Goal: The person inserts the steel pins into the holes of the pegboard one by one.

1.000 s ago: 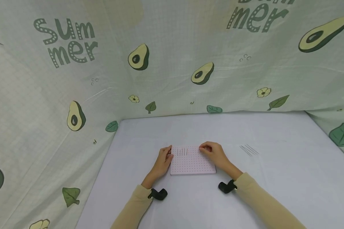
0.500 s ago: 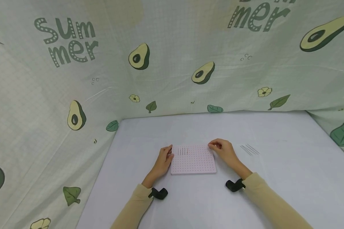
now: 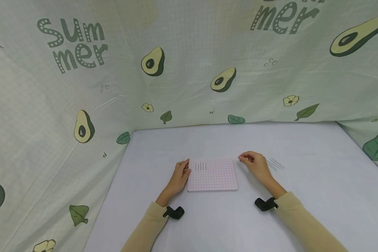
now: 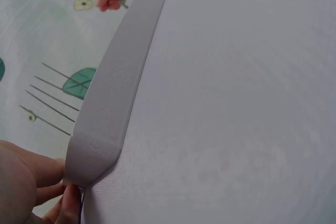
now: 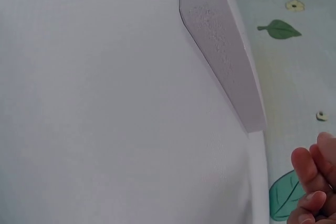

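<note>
A pale pink pegboard, dotted with rows of small holes, lies flat on the table. Several thin dark needles stand upright in a row near its far left corner; the left wrist view shows these needles rising above the board's edge. My left hand grips the board's left side, thumb and fingers at the corner in the left wrist view. To the right of the board, my right hand hovers with loosely curled fingers, nothing visible between them. Just beyond it lie several loose needles, partly hidden by the hand.
A white cloth covers the table. Behind it hangs a pale green curtain printed with avocados and leaves. A black wrist camera sits on the left wrist, and another black camera on the right.
My right hand has moved right, from over the board's far right part to beyond its right edge, towards the loose needles. My left hand and the board stay in place.
</note>
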